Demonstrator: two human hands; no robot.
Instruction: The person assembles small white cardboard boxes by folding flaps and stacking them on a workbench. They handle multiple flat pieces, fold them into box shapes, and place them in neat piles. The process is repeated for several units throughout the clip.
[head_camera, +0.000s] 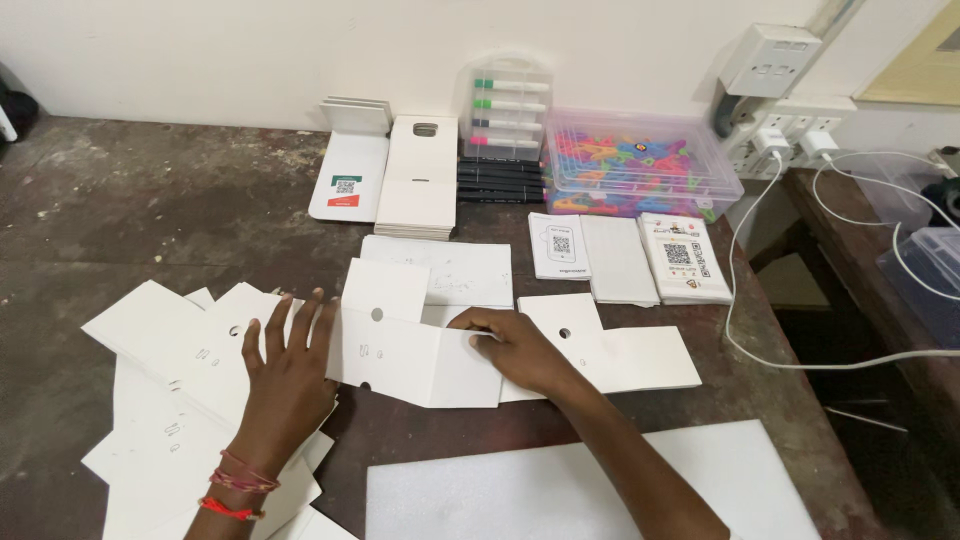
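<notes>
A white die-cut card (405, 352) with small holes and slots lies partly folded at the middle of the dark table (130, 200). My left hand (288, 375) rests flat with fingers spread on its left edge and on a loose pile of similar white cards (170, 400). My right hand (515, 348) presses down on the card's right part, fingertips bent onto it. Another flat white card (625, 355) lies under and to the right of that hand.
A stack of white cards (420, 180), a case of markers (508, 105) and black pens (500, 180) stand at the back. A clear box of coloured pieces (635, 160), small printed leaflets (620, 258), a white foam sheet (590, 485) and white cables (760, 300) are nearby.
</notes>
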